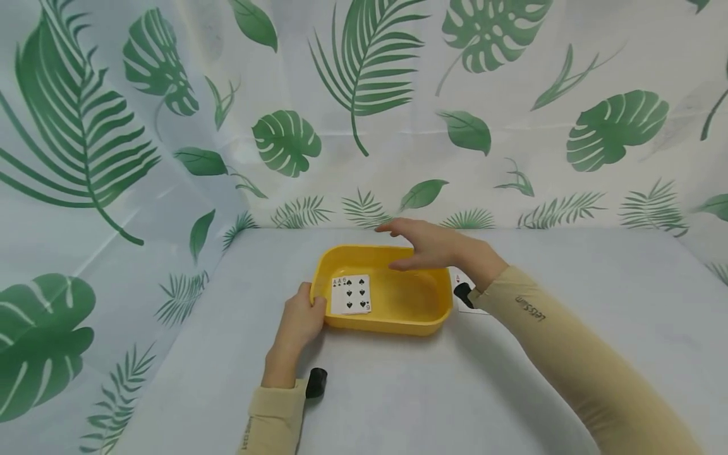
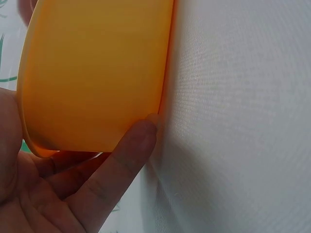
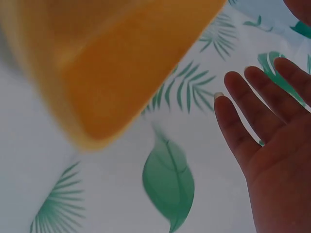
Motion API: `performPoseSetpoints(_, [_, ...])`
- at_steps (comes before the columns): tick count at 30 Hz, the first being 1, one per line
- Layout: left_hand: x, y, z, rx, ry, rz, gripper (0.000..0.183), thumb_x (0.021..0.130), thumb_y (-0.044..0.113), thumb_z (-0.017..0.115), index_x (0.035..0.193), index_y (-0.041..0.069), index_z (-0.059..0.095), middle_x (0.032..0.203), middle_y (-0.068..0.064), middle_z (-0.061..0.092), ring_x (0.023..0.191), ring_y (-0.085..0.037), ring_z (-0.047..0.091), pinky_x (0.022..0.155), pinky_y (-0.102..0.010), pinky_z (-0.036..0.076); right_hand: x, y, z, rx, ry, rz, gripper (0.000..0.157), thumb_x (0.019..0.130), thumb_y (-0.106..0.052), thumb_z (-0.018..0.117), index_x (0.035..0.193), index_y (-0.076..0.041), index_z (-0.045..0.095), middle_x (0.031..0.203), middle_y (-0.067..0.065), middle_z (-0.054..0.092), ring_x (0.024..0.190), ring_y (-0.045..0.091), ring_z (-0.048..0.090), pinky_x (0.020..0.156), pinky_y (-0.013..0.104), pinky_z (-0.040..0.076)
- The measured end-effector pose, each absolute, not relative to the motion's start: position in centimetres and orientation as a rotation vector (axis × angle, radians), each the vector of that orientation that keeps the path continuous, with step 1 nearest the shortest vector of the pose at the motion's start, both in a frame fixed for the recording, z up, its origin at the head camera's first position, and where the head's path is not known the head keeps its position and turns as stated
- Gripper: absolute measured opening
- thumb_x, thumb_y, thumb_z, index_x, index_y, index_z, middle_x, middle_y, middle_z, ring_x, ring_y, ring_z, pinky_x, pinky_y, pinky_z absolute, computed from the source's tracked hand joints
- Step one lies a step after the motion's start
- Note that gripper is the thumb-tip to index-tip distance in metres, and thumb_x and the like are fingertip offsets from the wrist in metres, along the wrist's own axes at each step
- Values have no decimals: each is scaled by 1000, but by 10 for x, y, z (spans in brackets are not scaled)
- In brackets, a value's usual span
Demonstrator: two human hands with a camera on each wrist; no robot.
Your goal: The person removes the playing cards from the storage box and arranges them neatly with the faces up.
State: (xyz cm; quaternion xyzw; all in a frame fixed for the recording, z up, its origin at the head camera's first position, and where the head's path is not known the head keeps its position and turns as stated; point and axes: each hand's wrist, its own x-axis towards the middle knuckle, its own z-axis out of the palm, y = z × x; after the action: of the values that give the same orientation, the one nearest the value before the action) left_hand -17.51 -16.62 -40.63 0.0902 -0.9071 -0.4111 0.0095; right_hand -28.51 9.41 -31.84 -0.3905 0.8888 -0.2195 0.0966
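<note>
A yellow plastic bin (image 1: 392,326) sits on the white tabletop. My left hand (image 1: 303,314) grips its left end, thumb at the rim; in the left wrist view, fingers (image 2: 114,174) lie against the bin's outer wall. Inside the bin, at the left, lies a small overlapped stack of playing cards (image 1: 351,294), a six of spades on top and the edges of two aces showing. Over the bin's right part hovers my right hand (image 1: 429,245), fingers spread and holding nothing. Beside the bin's right end lies a red ace card (image 1: 458,278), mostly hidden by the right wrist.
A white cloth with green leaf prints (image 1: 364,126) hangs behind and to the left of the table (image 1: 387,392). Each wrist wears a small black device, such as the one on the left sleeve (image 1: 316,383).
</note>
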Motion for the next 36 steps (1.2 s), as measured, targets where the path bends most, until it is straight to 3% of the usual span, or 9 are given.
performPoseSetpoints(9, [-175, -168, -408, 276, -2832, -1267, 33, 97, 15, 43, 123, -3, 52, 89, -11, 57, 77, -24, 53, 69, -37, 45, -290, 49, -341, -1186, 2513, -493, 67, 92, -27, 74, 149, -6, 46, 148, 10, 49, 132, 29, 48, 110, 45, 36])
performPoseSetpoints(15, [-175, -171, -410, 271, -2830, -1255, 33, 96, 15, 43, 122, -3, 52, 89, -11, 57, 77, -24, 52, 69, -37, 44, -290, 26, -357, -1119, 2478, -308, 69, 90, -28, 75, 151, -11, 45, 149, 5, 48, 134, 22, 45, 113, 40, 31])
performPoseSetpoints(24, [-175, -168, -407, 247, -2833, -1264, 33, 96, 13, 45, 123, -4, 52, 89, -11, 58, 76, -23, 52, 68, -36, 45, -286, 14, -368, -1040, 2453, -143, 84, 81, -42, 84, 150, -15, 45, 148, 2, 47, 126, 18, 48, 109, 37, 36])
performPoseSetpoints(36, [-176, -168, -408, 270, -2838, -1261, 32, 97, 15, 45, 123, -2, 52, 89, -10, 58, 76, -22, 53, 69, -36, 45, -286, 5, -373, -1104, 2456, 5, 88, 82, -43, 82, 152, -11, 40, 144, 7, 42, 124, 20, 43, 109, 36, 35])
